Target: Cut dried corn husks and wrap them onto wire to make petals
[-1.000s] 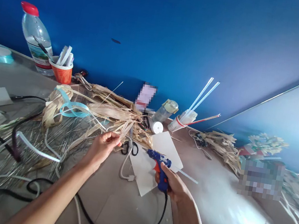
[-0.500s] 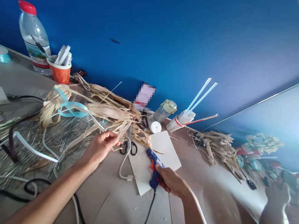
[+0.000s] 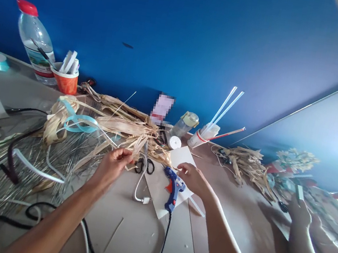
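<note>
Glue gun (image 3: 174,190): blue and orange, corded; laid on white paper (image 3: 159,200) on the surface (image 3: 131,232)
Husk strip (image 3: 137,149): pale, thin
Count: one glue gun, one pair of scissors (image 3: 149,167), two clear sticks (image 3: 226,106) stood in a white cup (image 3: 197,140)
Left hand (image 3: 115,163): closed in a pinch; the husk strip is held
Right hand (image 3: 195,179): fingers curled, narrowly parted beside the glue gun; touch cannot be told
</note>
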### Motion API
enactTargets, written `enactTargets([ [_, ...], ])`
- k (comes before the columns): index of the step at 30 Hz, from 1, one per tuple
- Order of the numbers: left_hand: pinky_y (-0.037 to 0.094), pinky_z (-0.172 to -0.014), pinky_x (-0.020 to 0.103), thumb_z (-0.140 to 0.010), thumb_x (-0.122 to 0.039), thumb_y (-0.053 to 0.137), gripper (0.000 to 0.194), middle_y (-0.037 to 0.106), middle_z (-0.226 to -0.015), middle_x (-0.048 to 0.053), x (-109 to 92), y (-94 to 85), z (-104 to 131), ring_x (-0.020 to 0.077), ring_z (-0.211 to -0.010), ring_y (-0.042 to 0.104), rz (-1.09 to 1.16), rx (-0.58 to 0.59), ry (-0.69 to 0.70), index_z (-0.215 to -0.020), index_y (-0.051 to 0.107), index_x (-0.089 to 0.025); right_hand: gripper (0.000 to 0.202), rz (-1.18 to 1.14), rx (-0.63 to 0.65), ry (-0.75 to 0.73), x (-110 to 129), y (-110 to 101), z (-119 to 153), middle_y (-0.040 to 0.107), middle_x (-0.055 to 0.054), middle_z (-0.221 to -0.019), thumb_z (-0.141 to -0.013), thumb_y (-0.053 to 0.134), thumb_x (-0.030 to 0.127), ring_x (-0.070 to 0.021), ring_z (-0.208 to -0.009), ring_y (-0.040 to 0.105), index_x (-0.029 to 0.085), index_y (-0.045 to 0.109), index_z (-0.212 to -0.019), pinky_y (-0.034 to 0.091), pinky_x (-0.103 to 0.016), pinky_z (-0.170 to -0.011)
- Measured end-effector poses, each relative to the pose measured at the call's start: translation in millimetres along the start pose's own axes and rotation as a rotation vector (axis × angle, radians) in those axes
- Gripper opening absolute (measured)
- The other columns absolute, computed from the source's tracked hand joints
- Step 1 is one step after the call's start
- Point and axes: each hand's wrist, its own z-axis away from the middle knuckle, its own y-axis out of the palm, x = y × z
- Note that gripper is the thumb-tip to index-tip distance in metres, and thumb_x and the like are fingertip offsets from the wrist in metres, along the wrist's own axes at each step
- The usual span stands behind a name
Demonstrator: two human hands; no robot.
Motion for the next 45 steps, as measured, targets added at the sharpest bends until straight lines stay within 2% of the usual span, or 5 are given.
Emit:
enactTargets([
  [7, 0.024, -0.043, 0.021, -0.062, -0.04, 0.071, 0.03, 0.065, -0.059, 0.0, 4.2, -3.3, -4.1, 0.0073, -0.041, 0.036, 0.008, 0.014, -0.005, -0.078, 0.064, -0.015, 0.022, -0.031, 0.159, -0.095, -17.6, 2.3, -40.0, 0.068, -0.003, -0.086, -0.073, 0.053, 0.013, -0.0164, -0.075, 0.059, 0.021, 0.068, -0.085, 0.043, -0.026, -0.068],
  [17, 0.023, -0.042, 0.021, -0.065, -0.039, 0.07, 0.028, 0.065, -0.061, 0.0, 2.7, -3.5, -2.8, 0.0072, -0.041, 0.037, -0.022, 0.016, 0.007, -0.08, 0.065, -0.015, 0.021, -0.01, 0.162, -0.142, -32.9, -3.3, -41.7, 0.065, -0.002, -0.083, -0.062, 0.062, 0.009, -0.0174, -0.076, 0.056, 0.02, 0.066, -0.08, 0.042, -0.027, -0.069],
  [24, 0.024, -0.042, 0.021, -0.064, -0.038, 0.069, 0.027, 0.065, -0.06, 0.001, 1.8, -3.1, -2.3, 0.007, -0.042, 0.037, -0.028, -0.003, -0.018, -0.078, 0.065, -0.016, 0.008, -0.012, 0.134, -0.118, -27.0, 5.5, -63.9, 0.057, 0.001, -0.058, -0.07, 0.059, 0.015, -0.0119, -0.057, 0.048, 0.018, 0.061, -0.063, 0.035, -0.023, -0.055],
  [36, 0.022, -0.043, 0.022, -0.06, -0.035, 0.071, 0.026, 0.064, -0.058, 0.001, -5.9, 1.1, -0.8, 0.0064, -0.041, 0.035, 0.035, -0.042, -0.063, -0.075, 0.062, -0.016, 0.019, -0.11, 0.131, 0.036, 54.3, 24.9, -139.4, 0.071, -0.006, -0.068, -0.081, 0.044, 0.008, -0.0139, -0.05, 0.062, 0.014, 0.061, -0.084, 0.044, -0.022, -0.048],
  [45, 0.023, -0.044, 0.021, -0.059, -0.035, 0.069, 0.023, 0.063, -0.058, 0.001, -13.5, 1.8, 0.8, 0.0061, -0.042, 0.036, 0.013, -0.063, -0.039, -0.068, 0.064, -0.014, 0.029, 0.181, -0.014, 0.049, 134.8, 15.4, -184.9, 0.065, -0.017, -0.112, -0.081, 0.059, 0.022, -0.0312, -0.103, 0.062, 0.013, 0.064, -0.109, 0.049, -0.037, -0.08],
])
